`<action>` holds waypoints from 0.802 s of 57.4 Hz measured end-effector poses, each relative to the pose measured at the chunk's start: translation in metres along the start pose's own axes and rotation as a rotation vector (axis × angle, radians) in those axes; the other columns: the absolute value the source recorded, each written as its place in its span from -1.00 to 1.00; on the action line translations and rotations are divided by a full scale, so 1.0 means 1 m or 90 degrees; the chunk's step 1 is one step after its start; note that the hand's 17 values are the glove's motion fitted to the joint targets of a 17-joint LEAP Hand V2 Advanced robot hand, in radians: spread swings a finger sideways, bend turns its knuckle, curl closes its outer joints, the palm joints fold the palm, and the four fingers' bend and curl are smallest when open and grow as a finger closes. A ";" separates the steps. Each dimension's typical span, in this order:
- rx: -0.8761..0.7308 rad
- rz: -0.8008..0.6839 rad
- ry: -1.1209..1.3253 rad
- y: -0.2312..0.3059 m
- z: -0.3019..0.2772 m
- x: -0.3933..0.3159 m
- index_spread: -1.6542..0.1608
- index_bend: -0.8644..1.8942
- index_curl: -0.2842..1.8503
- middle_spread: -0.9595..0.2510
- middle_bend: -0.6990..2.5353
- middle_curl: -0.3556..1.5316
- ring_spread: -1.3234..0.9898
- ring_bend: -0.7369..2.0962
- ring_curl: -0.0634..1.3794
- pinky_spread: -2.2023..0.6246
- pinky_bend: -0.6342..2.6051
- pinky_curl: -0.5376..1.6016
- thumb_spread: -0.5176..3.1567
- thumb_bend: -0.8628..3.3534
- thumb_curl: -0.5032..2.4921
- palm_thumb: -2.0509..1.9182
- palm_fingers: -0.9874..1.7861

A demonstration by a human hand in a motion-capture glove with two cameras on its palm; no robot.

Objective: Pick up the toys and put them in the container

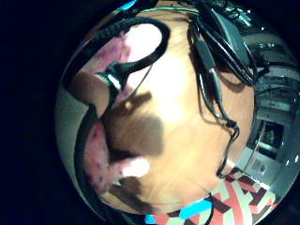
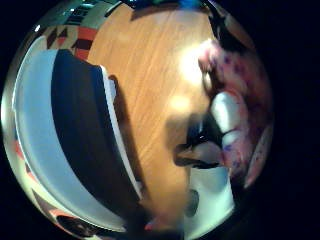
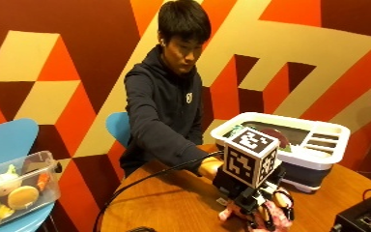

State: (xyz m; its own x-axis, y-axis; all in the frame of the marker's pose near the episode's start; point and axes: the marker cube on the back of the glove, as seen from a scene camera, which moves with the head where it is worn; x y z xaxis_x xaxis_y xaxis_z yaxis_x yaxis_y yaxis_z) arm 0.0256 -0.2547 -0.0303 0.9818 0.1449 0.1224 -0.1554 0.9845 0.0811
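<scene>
A gloved right hand curls its fingers round a pink, purple-speckled plush toy on the round wooden table. Soft and light by its look, it should squash safely, gripped mid-body, before going into the white-rimmed plastic container nearby.

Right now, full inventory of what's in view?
pink toy: 1, pink with dark spots, on the table under the gloved hand
white container: 1, white with a dark base, on the table behind the hand
wooden table: 1, brown, round
clear bin: 1, transparent, holding toys, on a blue chair beside the table
black box: 1, at the table's edge
right hand: gloved, gripping the pink toy
</scene>
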 end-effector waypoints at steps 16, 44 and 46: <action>0.070 -0.019 0.001 0.003 0.000 0.003 0.65 0.07 -0.15 0.37 -0.34 -0.43 -0.19 0.21 -0.20 0.30 0.09 -0.11 -0.34 -0.46 -0.15 0.47 0.34; 0.066 -0.001 0.033 0.057 -0.054 0.023 0.54 0.13 0.10 0.24 -0.14 -0.21 -0.30 0.27 0.00 0.29 0.14 -0.04 -0.68 -0.44 -0.01 0.46 0.25; 0.066 -0.002 0.033 0.063 -0.061 0.023 0.54 0.13 0.11 0.23 -0.14 -0.20 -0.31 0.28 0.02 0.29 0.15 -0.03 -0.69 -0.44 -0.01 0.46 0.24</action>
State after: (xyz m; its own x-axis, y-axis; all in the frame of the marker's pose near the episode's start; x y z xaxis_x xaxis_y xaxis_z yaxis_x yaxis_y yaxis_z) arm 0.0450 -0.1834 -0.0828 0.9862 0.1495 0.0705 -0.1602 0.9698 0.1841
